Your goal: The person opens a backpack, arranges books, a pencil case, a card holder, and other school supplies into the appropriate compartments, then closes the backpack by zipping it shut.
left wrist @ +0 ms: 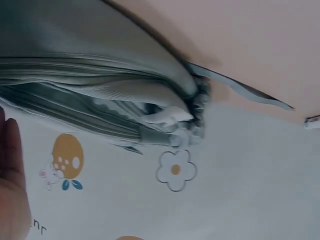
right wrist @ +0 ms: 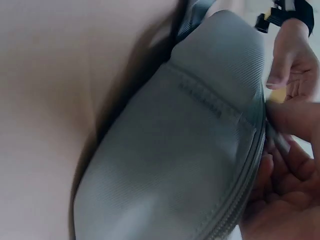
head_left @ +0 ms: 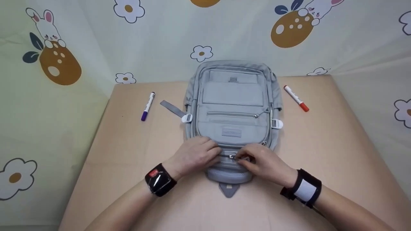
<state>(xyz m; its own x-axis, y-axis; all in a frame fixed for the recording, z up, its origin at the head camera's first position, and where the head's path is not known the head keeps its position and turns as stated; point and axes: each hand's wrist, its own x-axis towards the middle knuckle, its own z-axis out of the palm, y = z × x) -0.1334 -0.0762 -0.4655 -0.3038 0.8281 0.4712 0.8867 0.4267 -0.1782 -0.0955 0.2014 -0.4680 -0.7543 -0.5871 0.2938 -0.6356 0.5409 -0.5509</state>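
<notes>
A grey backpack (head_left: 231, 96) lies with its front facing up and its top end toward me. Thumb and fingers of my right hand (head_left: 261, 160) pinch the zipper pull (head_left: 237, 157) near that end. Bent over the bag's top-left edge is my left hand (head_left: 199, 154); its fingertips are hidden in the head view. The right wrist view shows the left hand (right wrist: 295, 62) beyond the right hand (right wrist: 290, 175), with the backpack's top panel (right wrist: 170, 150) close by. In the left wrist view, left fingers (left wrist: 12, 150) lie along the left border, beside the backpack's side (left wrist: 90, 75).
A purple-capped marker (head_left: 147, 106) lies left of the bag, and a red-capped marker (head_left: 296, 98) lies right of it. A grey strap (head_left: 172, 108) sticks out from a white buckle (head_left: 187, 118). Patterned cloth (head_left: 160, 41) hangs behind the brown tabletop (head_left: 128, 154).
</notes>
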